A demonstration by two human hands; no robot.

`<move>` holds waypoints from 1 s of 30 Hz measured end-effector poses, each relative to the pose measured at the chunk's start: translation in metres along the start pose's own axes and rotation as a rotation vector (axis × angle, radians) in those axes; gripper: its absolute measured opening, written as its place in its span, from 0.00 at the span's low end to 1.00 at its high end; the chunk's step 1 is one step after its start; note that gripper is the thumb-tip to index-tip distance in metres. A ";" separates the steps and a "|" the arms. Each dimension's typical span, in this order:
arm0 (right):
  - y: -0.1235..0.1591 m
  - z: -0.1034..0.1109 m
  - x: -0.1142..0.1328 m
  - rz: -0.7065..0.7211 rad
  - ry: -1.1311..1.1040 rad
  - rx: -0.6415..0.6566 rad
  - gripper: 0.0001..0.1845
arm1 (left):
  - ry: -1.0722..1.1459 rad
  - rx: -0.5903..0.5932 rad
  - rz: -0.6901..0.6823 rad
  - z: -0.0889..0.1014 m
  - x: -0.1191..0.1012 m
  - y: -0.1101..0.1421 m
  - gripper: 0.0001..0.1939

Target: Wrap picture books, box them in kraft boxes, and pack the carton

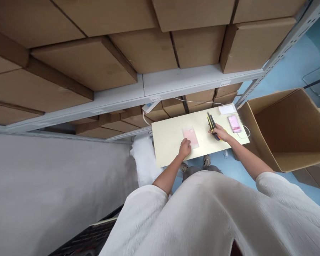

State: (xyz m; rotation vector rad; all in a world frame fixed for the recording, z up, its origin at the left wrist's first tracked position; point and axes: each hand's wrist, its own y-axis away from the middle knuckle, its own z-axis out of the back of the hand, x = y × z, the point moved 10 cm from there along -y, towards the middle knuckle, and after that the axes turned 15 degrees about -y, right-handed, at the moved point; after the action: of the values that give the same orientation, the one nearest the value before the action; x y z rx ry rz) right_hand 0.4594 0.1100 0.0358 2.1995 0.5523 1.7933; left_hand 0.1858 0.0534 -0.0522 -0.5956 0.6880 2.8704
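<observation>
A small narrow table (165,142) with a pale cream top stands in front of me. On it lies a flat pink packet (191,136) with clear-looking margins and a small white label near its far edge. My left hand (185,147) is at the packet's near left edge, fingers curled and closed on it. To the right, my right hand (220,133) grips a black-and-yellow utility knife (211,122), its tip pointing away from me just above the tabletop. Orange and blue bits show beside the palm; I cannot make out what they are.
A blurred pink phone (234,123) with a white cable and a white box (226,109) occupy the table's right end. A large open carton (296,131) stands at the right. Shelving (176,80) stacked with cardboard boxes rises behind; white wrapping (144,160) lies left.
</observation>
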 end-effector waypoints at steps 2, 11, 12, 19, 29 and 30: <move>0.005 -0.038 -0.020 -0.083 -0.034 0.036 0.22 | 0.011 -0.004 0.016 0.005 0.018 0.010 0.25; 0.016 -0.147 -0.094 -0.226 0.029 0.074 0.13 | 0.012 0.031 0.205 0.014 0.128 0.063 0.26; 0.015 -0.153 -0.099 -0.222 0.059 0.063 0.11 | 0.017 0.037 0.213 0.015 0.138 0.069 0.26; 0.014 -0.173 -0.122 -0.136 0.332 -0.061 0.13 | 0.042 0.047 0.135 0.011 0.172 0.084 0.29; -0.002 -0.184 -0.115 -0.190 0.661 -0.302 0.14 | -0.112 0.170 0.010 -0.001 0.166 0.081 0.34; -0.009 -0.189 -0.113 -0.200 0.671 -0.298 0.13 | -0.152 0.186 -0.007 -0.001 0.165 0.081 0.34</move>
State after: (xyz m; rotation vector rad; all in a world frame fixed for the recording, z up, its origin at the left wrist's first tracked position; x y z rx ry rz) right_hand 0.2545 0.0602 -0.0281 1.2771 0.5545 2.3018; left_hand 0.0176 -0.0137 -0.0869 -0.3501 0.9123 2.7668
